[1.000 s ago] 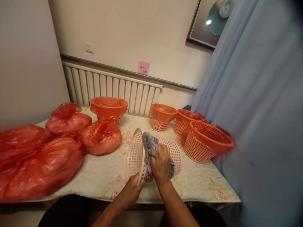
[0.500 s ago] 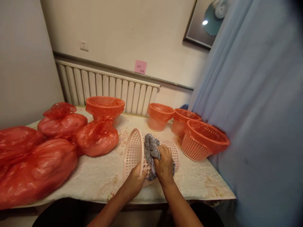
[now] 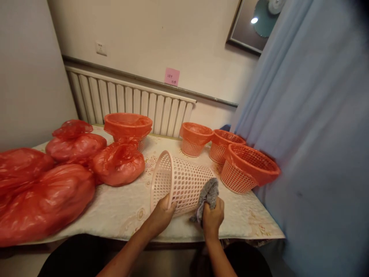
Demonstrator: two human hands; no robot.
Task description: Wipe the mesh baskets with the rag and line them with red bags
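Pale basket [image 3: 190, 182], tipped sideways, long axis left to right; rim [image 3: 172, 173] is pinched by left hand [image 3: 162, 213], grip closed; cloth [image 3: 210, 191] is clutched by right hand [image 3: 213, 218] at right end.

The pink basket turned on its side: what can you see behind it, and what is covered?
Behind the pink basket are floral tablecloth, an upright red-lined basket and the radiator. Tablecloth directly behind the pink basket is mostly covered.

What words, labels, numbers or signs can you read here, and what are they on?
Pink note: two short handwritten bits, too small and blurred to quote; the first may start with "2".
Pale pink basket, grey cloth, red bags: no lettering that I can see.
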